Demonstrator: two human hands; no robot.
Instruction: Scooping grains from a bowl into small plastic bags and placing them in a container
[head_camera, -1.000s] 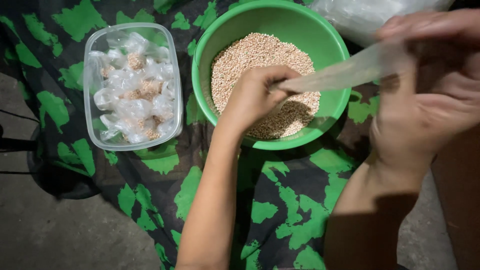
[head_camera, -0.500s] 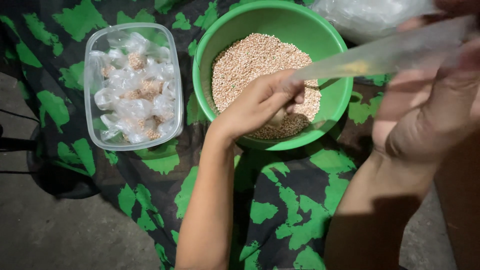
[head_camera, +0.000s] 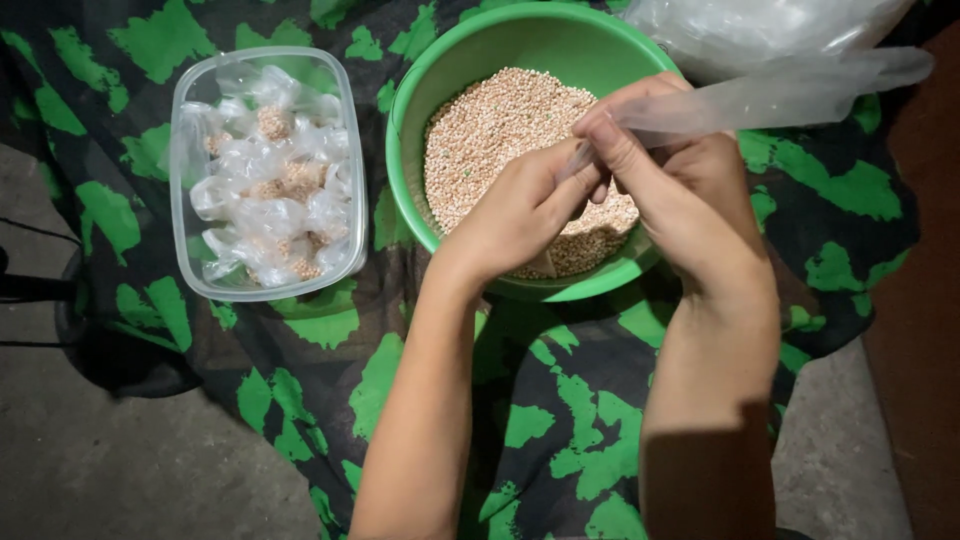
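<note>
Hands (head_camera: 600, 190) together | both pinch clear plastic bag (head_camera: 780, 95) | over green bowl (head_camera: 520, 45) of grain (head_camera: 490, 130)

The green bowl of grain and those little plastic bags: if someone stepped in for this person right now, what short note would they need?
Left hand: over the green bowl, fingertips at the mouth of the thin clear bag.
Right hand: pinching the same bag, which stretches off to the right.
Grain: fills the bowl; whether any is in the bag cannot be told.
Done: a clear tub on the left holds many small filled bags.
Left: this bag is unfinished, and plenty of grain remains.
All sits on a green-and-black cloth.
</note>
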